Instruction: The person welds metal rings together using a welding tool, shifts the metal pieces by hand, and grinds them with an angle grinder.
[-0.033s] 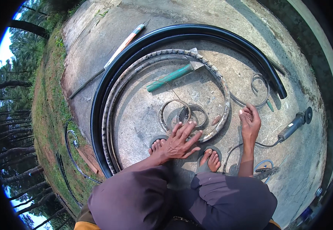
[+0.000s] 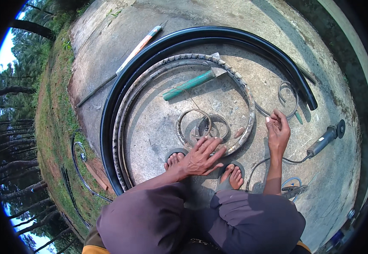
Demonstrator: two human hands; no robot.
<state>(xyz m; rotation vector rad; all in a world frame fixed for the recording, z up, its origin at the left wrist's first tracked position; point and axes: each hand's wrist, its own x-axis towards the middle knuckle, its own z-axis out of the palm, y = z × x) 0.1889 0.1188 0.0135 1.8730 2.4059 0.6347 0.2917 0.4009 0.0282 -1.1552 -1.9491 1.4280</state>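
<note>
hoop (image 2: 252, 110), pale and ribbed, lies on the concrete in front of the feet. below its lower right curve, the left hand (image 2: 201, 160) is palm down with fingers spread, gripping nothing that shows; it has drawn slightly toward the body since the earlier frame, uncovering more of the small rings (image 2: 176, 127) inside the hoop. the right hand (image 2: 278, 132), right of the hoop, has edged a little rightward. its fingers bend toward the thumb near the thin coil (image 2: 297, 101); i cannot tell whether they touch it or pinch anything. lying as before are the green-handled tool (image 2: 188, 86) inside the hoop, the black strip (image 2: 104, 127) arching around the hoop's left and top, and the grinder (image 2: 321, 142) far to the hoop's right.

left of the hoop's middle, both hoop and strip run down out of sight behind the left knee. fingers cover part of the hoop's lower right end, so contact there is unclear. a dark piece within the small rings is hard to make out. the dark tool (image 2: 293, 191) below and right of the hoop is partly hidden by the right arm and knee.
</note>
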